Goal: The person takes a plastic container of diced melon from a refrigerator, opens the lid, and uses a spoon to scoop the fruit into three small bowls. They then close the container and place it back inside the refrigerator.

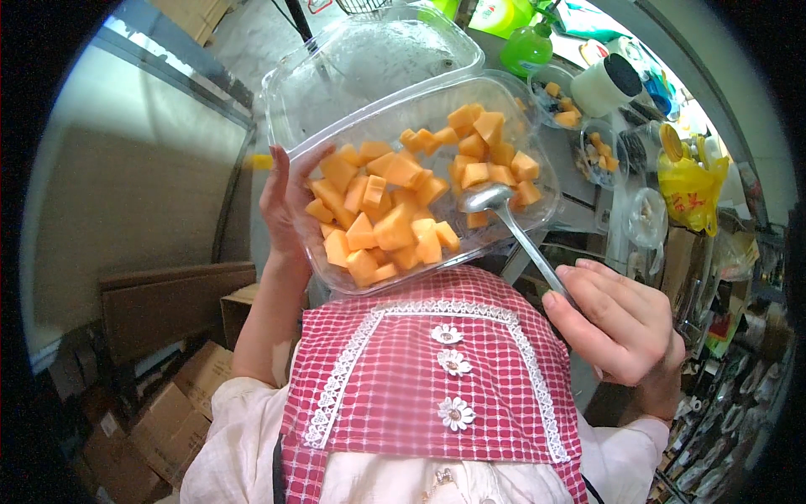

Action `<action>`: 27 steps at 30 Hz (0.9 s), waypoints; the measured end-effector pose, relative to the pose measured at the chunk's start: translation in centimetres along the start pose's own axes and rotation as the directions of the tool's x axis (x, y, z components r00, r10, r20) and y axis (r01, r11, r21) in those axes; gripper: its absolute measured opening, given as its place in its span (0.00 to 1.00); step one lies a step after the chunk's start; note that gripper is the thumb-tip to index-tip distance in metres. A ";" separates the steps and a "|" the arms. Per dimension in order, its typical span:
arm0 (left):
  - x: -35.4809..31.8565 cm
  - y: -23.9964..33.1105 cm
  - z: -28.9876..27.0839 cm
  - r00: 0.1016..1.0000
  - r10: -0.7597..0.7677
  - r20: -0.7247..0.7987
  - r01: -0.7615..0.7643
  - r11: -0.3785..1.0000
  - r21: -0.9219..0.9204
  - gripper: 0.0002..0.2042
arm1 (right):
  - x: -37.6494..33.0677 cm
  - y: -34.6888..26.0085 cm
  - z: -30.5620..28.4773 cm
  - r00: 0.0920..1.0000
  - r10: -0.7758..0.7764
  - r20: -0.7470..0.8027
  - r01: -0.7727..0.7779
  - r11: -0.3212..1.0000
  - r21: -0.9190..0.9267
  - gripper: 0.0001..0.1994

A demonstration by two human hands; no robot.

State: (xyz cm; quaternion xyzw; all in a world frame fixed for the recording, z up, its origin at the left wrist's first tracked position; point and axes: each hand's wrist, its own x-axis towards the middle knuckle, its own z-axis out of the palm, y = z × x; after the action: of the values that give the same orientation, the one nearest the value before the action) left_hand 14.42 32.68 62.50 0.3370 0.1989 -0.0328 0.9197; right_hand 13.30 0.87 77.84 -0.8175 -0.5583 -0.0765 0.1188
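A clear plastic box (478, 252) with its hinged lid (369, 71) folded back is tilted in front of my chest. Inside lie many orange melon cubes (395, 223), in a larger heap on the left and a smaller one on the right. My left hand (285, 210) grips the box by its left end, the fingers partly behind the wall. Between thumb and fingers, my right hand (617, 323) holds a metal spoon (531, 248) by its handle. The spoon's bowl rests over the right-hand cubes, its rounded back facing up.
Beyond the box's right end stand two clear cups, one cup (550, 107) near a white jar (600, 86) with a black top, another cup (598, 155) nearer me. Behind is a green bottle (527, 49). A yellow plastic bag (695, 189) hangs at right. Cardboard boxes (172, 424) lie lower left.
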 end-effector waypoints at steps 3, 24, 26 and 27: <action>0.4 0.3 0.0 1.000 -0.029 0.009 0.029 0.999 0.043 0.41 | 0.1 0.6 0.0 0.999 0.003 0.043 -0.002 1.000 -0.006 0.11; 0.3 0.7 -0.5 0.999 -0.039 -0.032 0.043 0.988 0.146 0.42 | -1.3 7.2 3.3 0.679 0.626 0.385 -0.521 0.041 0.852 0.10; 0.4 0.7 -0.4 0.996 -0.067 -0.061 0.075 0.988 0.138 0.42 | -2.0 7.4 4.3 0.704 0.615 0.355 -0.491 0.059 0.869 0.12; 0.4 0.7 -0.2 0.996 -0.065 -0.064 0.074 0.987 0.142 0.42 | -2.1 7.3 4.8 0.696 0.630 0.346 -0.470 0.035 0.882 0.13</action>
State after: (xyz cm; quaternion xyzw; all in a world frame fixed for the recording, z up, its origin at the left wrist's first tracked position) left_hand 14.81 33.38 62.62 0.3963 0.2346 -0.0693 0.8849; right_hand 19.32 -2.21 71.92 -0.7257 -0.1221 0.2577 0.6261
